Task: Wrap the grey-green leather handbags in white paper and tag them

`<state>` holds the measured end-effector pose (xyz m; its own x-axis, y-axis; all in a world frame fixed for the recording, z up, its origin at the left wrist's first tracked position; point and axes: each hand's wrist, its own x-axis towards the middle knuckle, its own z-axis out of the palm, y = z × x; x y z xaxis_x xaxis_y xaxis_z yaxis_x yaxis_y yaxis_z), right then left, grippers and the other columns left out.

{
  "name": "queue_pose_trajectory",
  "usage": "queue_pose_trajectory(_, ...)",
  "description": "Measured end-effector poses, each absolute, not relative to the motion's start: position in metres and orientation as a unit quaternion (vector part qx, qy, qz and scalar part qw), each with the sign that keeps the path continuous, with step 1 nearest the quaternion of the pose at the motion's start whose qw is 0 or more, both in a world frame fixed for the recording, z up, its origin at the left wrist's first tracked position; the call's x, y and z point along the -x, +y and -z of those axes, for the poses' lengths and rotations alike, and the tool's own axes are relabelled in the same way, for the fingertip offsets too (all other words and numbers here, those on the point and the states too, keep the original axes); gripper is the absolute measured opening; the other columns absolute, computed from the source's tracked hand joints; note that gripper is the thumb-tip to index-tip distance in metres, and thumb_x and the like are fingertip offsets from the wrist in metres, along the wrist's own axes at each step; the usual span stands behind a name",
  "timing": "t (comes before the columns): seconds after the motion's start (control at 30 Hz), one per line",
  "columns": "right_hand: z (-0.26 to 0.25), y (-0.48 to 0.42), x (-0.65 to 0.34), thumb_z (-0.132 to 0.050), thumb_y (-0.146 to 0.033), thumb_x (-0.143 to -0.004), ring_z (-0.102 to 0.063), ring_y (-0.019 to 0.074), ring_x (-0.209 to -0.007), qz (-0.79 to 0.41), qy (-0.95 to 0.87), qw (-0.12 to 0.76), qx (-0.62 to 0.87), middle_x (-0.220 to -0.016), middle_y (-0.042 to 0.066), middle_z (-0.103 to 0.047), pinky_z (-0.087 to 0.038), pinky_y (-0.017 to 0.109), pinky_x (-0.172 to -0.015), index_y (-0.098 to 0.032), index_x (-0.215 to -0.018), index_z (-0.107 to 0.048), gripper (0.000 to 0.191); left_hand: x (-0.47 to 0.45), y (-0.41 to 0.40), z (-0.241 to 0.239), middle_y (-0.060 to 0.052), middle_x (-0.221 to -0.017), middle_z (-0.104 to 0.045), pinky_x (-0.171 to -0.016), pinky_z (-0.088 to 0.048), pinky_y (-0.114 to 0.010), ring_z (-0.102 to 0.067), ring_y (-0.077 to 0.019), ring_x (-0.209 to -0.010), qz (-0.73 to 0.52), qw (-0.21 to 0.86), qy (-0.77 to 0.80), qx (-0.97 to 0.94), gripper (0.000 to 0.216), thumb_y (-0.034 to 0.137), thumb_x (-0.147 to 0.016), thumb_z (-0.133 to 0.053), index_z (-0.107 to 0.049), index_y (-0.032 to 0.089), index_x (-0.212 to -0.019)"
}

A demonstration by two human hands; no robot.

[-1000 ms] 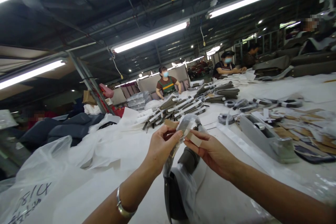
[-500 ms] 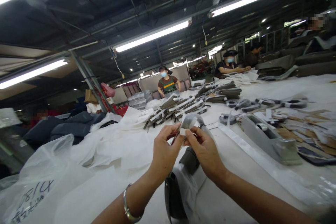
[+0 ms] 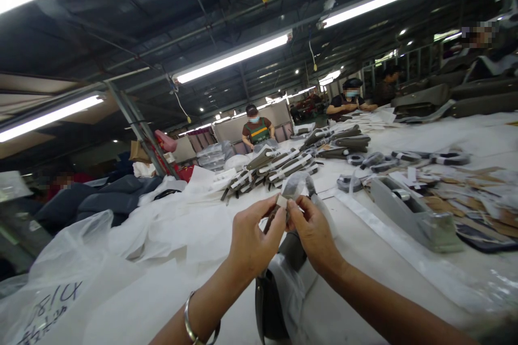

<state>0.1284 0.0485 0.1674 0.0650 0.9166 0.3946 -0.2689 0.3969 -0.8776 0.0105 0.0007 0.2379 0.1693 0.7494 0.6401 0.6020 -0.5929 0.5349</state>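
Observation:
My left hand (image 3: 251, 237) and my right hand (image 3: 313, 234) are held up close together over the white table (image 3: 364, 237). Between their fingertips they pinch the top of a strap wrapped in clear plastic (image 3: 292, 187), with a small pale piece of tape (image 3: 281, 201) at the pinch. The wrapped strap hangs down to a dark bag (image 3: 270, 302) in plastic that lies below my hands. A silver bracelet (image 3: 190, 326) is on my left wrist.
A grey tape dispenser (image 3: 413, 213) sits right of my hands, among loose labels and cards (image 3: 465, 194). Bundled straps (image 3: 279, 164) lie further back. White plastic bags (image 3: 60, 280) cover the left. Masked people (image 3: 256, 128) work at the far end.
My right hand came in with the tan tape piece and met my left hand at the wrapped strap. Both hands now pinch it together, slightly lower than before.

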Motion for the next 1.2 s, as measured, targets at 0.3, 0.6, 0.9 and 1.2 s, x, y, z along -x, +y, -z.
queue_pose_trajectory(0.3,-0.172,0.042,-0.125,-0.062,-0.053,-0.087,-0.056,0.0157,-0.061,-0.478,-0.517,0.648,0.29,-0.061,-0.003,-0.058,-0.046,0.029,-0.064,-0.023,-0.073,-0.05,0.036,-0.013,-0.001,-0.233,-0.013,-0.096,-0.076,-0.063,-0.049,-0.028,-0.071,-0.0244,-0.078,-0.262,-0.276,0.541,-0.75,0.031,0.022,-0.093,-0.048,-0.068,0.017,-0.117)
queue_pose_trajectory(0.6,-0.179,0.039,-0.125,-0.07,-0.057,-0.08,-0.052,0.013,-0.067,-0.558,-0.467,0.65,0.218,-0.068,-0.002,-0.055,-0.049,0.027,-0.069,-0.019,-0.072,-0.057,0.041,-0.021,-0.004,-0.208,-0.03,-0.142,-0.048,-0.104,-0.048,-0.047,-0.05,-0.0365,-0.132,-0.224,-0.305,0.535,-0.755,0.05,0.009,-0.091,-0.042,-0.045,-0.003,-0.14)
queue_pose_trajectory(0.9,-0.181,0.038,-0.142,-0.077,-0.049,-0.074,-0.058,0.0151,-0.072,-0.558,-0.49,0.625,0.239,-0.071,-0.002,-0.062,-0.049,0.028,-0.073,-0.019,-0.074,-0.065,0.032,-0.006,-0.007,-0.225,-0.015,-0.132,-0.064,-0.101,-0.049,-0.042,-0.061,-0.0295,-0.12,-0.352,-0.091,0.521,-0.772,0.041,0.031,-0.096,-0.047,-0.057,0.017,-0.133)
queue_pose_trajectory(1.2,-0.181,0.042,-0.167,-0.067,-0.046,-0.084,-0.063,0.0178,-0.073,-0.432,-0.625,0.594,0.263,-0.075,-0.001,-0.07,-0.049,0.029,-0.069,-0.025,-0.085,-0.075,0.022,-0.004,0.013,-0.233,-0.006,-0.099,-0.073,-0.069,-0.049,-0.024,-0.066,-0.016,-0.08,-0.469,0.367,0.474,-0.649,0.051,0.047,-0.079,-0.073,-0.058,0.018,-0.118)
